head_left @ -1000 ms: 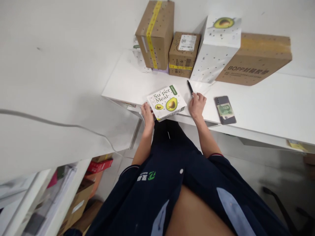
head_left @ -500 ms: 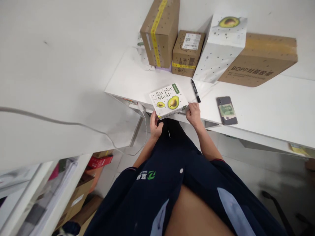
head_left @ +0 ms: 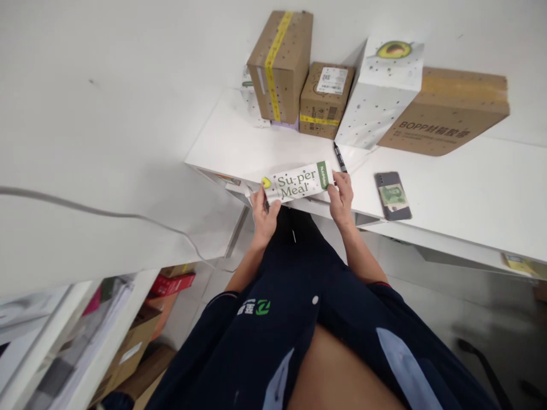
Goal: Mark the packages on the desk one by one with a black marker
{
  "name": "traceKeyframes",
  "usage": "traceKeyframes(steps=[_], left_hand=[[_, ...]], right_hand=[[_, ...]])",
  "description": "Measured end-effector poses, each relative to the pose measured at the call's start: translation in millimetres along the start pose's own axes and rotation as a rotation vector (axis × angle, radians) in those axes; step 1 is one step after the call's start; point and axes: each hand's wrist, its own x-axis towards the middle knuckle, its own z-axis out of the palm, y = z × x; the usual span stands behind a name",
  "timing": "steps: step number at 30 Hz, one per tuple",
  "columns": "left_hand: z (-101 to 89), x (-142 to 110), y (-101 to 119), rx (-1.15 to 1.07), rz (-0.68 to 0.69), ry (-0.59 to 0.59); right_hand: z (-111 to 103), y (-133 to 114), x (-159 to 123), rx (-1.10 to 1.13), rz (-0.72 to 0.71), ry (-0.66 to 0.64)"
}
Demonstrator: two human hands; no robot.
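Box [head_left: 298,183] in left hand [head_left: 264,218]; right hand [head_left: 341,200] grips it too.

The gap between the left hand [head_left: 264,219] and right hand [head_left: 341,198] is being totally filled by the Su-per Meal box [head_left: 299,183], tbh. Straight past the right hand, the way is being cramped by the marker [head_left: 340,158], and much of the desk's [head_left: 470,193] back is being walled off by the row of boxes [head_left: 327,102]. An open lane is being left between marker and phone [head_left: 393,195], plus a wide bare stretch right of the phone.
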Motion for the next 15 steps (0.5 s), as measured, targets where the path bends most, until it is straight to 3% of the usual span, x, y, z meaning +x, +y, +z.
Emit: traceKeyframes(steps=[8, 15], left_hand=[[8.8, 27.5, -10.8, 0.015, -0.026, -0.172], [22.8, 52.2, -37.1, 0.071, -0.065, -0.223]], right_hand=[[11.7, 13.0, 22.9, -0.056, 0.082, -0.015], [25.8, 41.6, 22.8, -0.079, 0.18, -0.197]])
